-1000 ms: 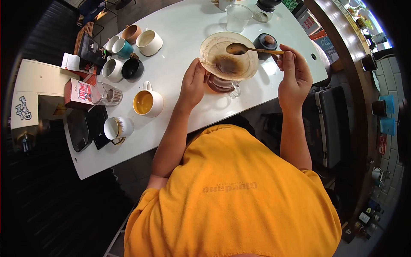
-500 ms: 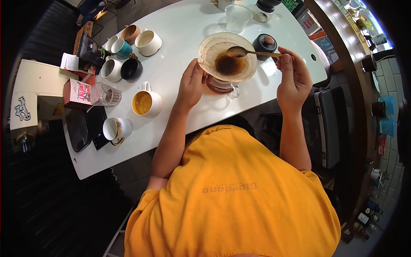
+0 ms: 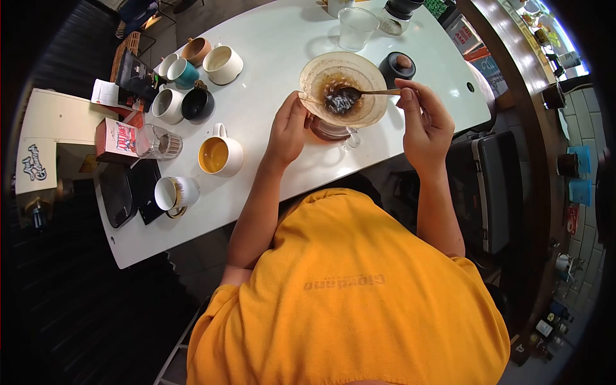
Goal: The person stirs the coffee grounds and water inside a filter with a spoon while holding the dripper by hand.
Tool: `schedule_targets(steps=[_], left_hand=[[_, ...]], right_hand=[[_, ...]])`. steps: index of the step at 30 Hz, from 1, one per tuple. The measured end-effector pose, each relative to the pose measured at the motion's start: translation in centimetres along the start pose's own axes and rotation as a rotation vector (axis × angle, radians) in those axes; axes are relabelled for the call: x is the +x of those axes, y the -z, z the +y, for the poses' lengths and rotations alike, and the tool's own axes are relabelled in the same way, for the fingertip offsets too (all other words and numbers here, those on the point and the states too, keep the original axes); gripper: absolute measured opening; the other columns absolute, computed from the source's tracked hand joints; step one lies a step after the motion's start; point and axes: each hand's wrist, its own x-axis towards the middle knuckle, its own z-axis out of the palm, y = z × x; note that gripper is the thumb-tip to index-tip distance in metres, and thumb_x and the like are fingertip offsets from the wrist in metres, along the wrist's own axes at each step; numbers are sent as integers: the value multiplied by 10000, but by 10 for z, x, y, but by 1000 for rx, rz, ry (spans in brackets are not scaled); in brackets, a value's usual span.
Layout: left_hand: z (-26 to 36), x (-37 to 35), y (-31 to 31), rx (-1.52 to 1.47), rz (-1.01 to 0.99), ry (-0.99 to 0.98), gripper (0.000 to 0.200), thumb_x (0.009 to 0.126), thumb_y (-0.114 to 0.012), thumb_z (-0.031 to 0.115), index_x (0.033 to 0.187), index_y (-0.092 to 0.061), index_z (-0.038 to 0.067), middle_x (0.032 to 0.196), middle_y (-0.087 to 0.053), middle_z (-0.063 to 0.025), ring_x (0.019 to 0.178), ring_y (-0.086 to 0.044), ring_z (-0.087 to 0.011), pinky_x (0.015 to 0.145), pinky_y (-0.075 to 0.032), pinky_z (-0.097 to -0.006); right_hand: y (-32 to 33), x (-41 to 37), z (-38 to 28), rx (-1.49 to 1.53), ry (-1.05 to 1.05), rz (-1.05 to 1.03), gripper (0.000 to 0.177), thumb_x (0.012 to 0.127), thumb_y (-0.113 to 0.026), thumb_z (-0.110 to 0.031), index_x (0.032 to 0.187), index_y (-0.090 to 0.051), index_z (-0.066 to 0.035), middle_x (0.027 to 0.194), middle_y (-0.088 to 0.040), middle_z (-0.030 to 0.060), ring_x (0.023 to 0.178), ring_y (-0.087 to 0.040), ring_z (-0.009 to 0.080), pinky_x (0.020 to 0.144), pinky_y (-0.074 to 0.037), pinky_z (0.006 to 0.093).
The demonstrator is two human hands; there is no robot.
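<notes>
My left hand (image 3: 289, 128) pinches the left rim of a cream, cone-shaped coffee filter (image 3: 369, 80), thumb and fingers closed on it. The filter sits over a glass server (image 3: 332, 131) with a handle on its right side. Dark, wet coffee (image 3: 335, 102) lies in the bottom of the cone. Between the thumb and fingers of my right hand (image 3: 427, 125) is the handle of a spoon (image 3: 382, 92). The spoon's bowl dips into the dark coffee.
Left of the filter stand a white mug (image 3: 224, 157) with an amber inside, a patterned cup (image 3: 174, 194) and several other mugs. A clear plastic cup (image 3: 357, 31) and a dark lidded jar (image 3: 394, 69) stand behind. The white table (image 3: 256, 109) has its edge near my body.
My right hand has moved left and slightly down, bringing the spoon from above the filter into the coffee. The filter and left hand have shifted only slightly.
</notes>
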Motion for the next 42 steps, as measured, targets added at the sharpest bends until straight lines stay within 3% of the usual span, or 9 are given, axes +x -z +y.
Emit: schedule_targets(steps=[18, 42], left_hand=[[3, -1, 0, -2, -2, 3, 300, 1047, -323, 259, 961, -518, 48, 769, -433, 36, 693, -378, -60, 642, -355, -212], [-2, -1, -1, -8, -3, -17, 304, 1049, -313, 255, 969, -520, 47, 765, -427, 36, 693, -382, -67, 643, -352, -211]], right_hand=[[9, 4, -13, -28, 159, 126, 137, 909, -595, -7, 1021, -661, 38, 835, -643, 74, 704, -592, 100, 631, -445, 208], [7, 0, -11, -31, 126, 121, 135, 909, -592, -5, 1021, -658, 35, 838, -643, 72, 705, -594, 99, 632, -453, 206]])
